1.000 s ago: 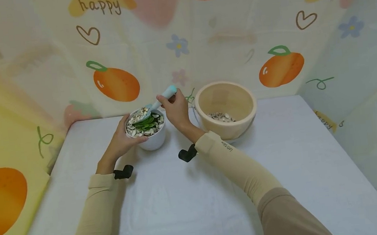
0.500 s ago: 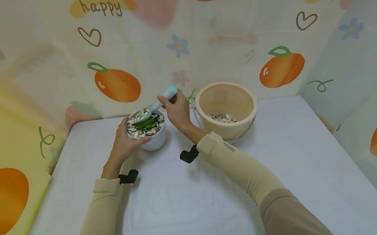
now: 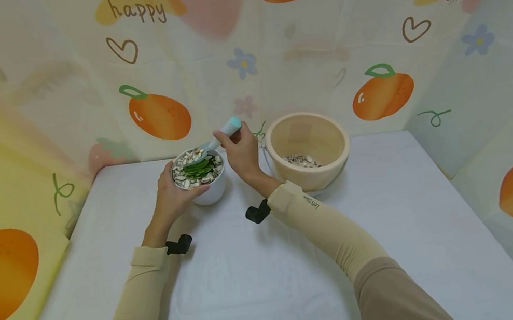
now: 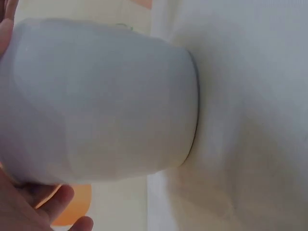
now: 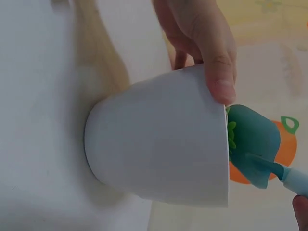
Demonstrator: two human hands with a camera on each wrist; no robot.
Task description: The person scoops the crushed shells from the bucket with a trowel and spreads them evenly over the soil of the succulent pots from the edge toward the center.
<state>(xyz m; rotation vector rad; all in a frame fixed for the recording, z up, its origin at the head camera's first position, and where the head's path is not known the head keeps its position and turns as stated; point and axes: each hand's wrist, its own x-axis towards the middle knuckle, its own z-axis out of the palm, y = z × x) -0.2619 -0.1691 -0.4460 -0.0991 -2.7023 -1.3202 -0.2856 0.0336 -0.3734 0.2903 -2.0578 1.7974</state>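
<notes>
A white flowerpot (image 3: 213,191) stands upright on the table, topped with pale stone chips around a green leafy plant (image 3: 198,168). My left hand (image 3: 171,196) grips its left side, thumb across the near side of the rim. In the right wrist view that thumb (image 5: 224,89) presses at the pot's rim. My right hand (image 3: 243,152) holds a small trowel by its pale blue handle (image 3: 228,127). The trowel's teal blade (image 5: 255,139) tilts over the plant at the pot's mouth. Pale chips show at the blade in the head view.
To the right of the pot stands a cream bucket (image 3: 314,177) with some stone chips (image 3: 301,160) at its bottom. A white cloth covers the table (image 3: 251,285). Behind it hangs a patterned curtain (image 3: 294,72) with printed oranges, close to the table's back edge.
My left forearm and wrist have shifted a little to the right, with the hand still on the flowerpot. The trowel and right hand have barely moved; the blade looks slightly more tilted.
</notes>
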